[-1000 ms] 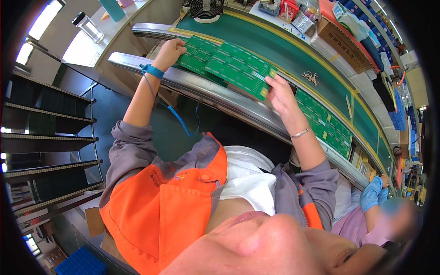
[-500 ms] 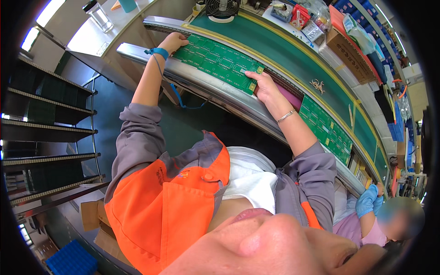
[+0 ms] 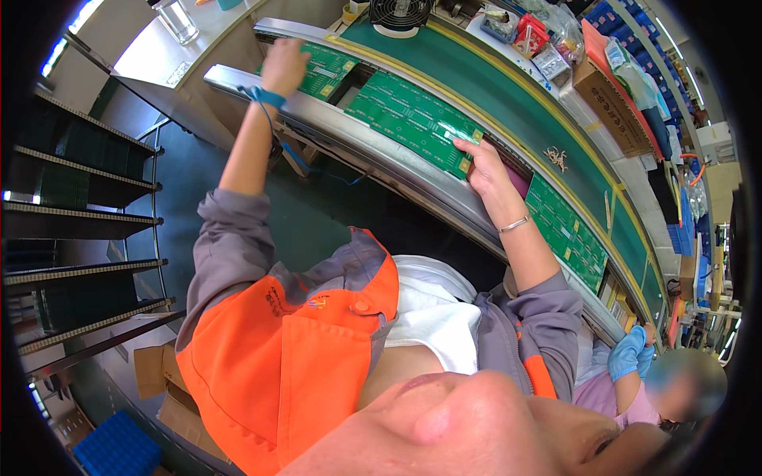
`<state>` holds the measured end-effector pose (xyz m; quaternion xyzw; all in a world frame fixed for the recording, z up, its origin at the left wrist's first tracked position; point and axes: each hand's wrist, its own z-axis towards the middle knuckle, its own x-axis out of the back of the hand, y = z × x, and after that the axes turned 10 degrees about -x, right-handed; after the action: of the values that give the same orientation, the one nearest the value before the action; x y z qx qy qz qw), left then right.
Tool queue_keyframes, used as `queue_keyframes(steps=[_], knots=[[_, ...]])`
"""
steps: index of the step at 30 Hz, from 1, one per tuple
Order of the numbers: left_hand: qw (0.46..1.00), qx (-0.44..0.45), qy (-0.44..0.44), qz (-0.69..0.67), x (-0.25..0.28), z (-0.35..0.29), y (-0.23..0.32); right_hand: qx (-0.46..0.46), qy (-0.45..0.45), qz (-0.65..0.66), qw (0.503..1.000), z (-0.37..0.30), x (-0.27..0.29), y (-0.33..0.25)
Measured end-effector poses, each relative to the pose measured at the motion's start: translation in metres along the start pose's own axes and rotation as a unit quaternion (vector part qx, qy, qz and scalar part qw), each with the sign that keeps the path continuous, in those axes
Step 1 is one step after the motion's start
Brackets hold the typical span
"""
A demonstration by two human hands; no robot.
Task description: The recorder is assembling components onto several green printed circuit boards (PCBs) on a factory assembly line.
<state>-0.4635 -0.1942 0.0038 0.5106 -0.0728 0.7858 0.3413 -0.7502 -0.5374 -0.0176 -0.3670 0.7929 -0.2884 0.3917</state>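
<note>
My right hand (image 3: 486, 168) grips the near right end of a green circuit board (image 3: 413, 119), thumb on top. This board lies along a metal rail track (image 3: 333, 119). To its left, past a dark gap, another green circuit board (image 3: 327, 73) lies in the track. Over that board's left part is my left hand (image 3: 284, 67), its fingers bent and close together; what they hold, if anything, is hidden. A blue wrist strap (image 3: 266, 97) with a cord circles my left wrist. Right of my right hand lies a third circuit board (image 3: 565, 230).
Beyond the track runs a green belt (image 3: 468, 71), with a black fan (image 3: 398, 14) and small loose parts (image 3: 556, 159) on it. A white table (image 3: 151, 55) carries a clear jar (image 3: 176, 22). Black racks (image 3: 79, 230) stand left. A co-worker's blue-gloved hand (image 3: 629, 353) shows at right.
My left hand has come off the middle board and shifted left and upward. My right hand and that board have slid right. A gap now separates it from the left board.
</note>
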Motion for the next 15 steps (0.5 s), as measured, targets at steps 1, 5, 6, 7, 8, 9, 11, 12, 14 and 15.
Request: queue_keyframes(steps=[1, 5, 6, 7, 8, 9, 11, 12, 14, 15], knots=[[0.997, -0.059, 0.0, -0.054, -0.002, -0.013, 0.017, -0.001, -0.007, 0.0, 1.0, 0.006, -0.007, 0.0], [0.972, -0.177, 0.029, -0.153, -0.01, -0.057, 0.079, 0.022, -0.023, 0.003, 0.999, 0.019, -0.033, 0.006], [0.975, -0.165, 0.004, -0.151, -0.004, -0.062, 0.089, 0.021, -0.023, 0.004, 0.999, 0.018, -0.036, 0.006], [0.977, -0.154, -0.021, -0.148, 0.0, -0.066, 0.095, 0.029, -0.017, 0.009, 0.999, 0.016, -0.037, 0.006], [0.976, -0.156, -0.021, -0.148, 0.004, -0.069, 0.097, 0.036, -0.01, 0.014, 0.999, 0.015, -0.037, 0.006], [0.979, -0.154, -0.019, -0.132, 0.006, -0.072, 0.098, 0.037, -0.009, 0.016, 0.999, 0.016, -0.037, 0.007], [0.981, -0.156, -0.018, -0.116, 0.006, -0.074, 0.096, 0.038, -0.016, 0.02, 0.999, 0.018, -0.038, 0.006], [0.982, -0.151, -0.015, -0.112, 0.003, -0.076, 0.093, 0.038, -0.014, 0.023, 0.999, 0.018, -0.04, 0.006], [0.982, -0.152, -0.016, -0.108, 0.003, -0.076, 0.097, 0.008, -0.015, 0.01, 1.0, 0.019, -0.044, 0.004], [0.988, -0.134, -0.033, -0.073, 0.006, -0.076, 0.101, 0.011, -0.025, 0.014, 1.0, 0.022, -0.04, 0.004]])
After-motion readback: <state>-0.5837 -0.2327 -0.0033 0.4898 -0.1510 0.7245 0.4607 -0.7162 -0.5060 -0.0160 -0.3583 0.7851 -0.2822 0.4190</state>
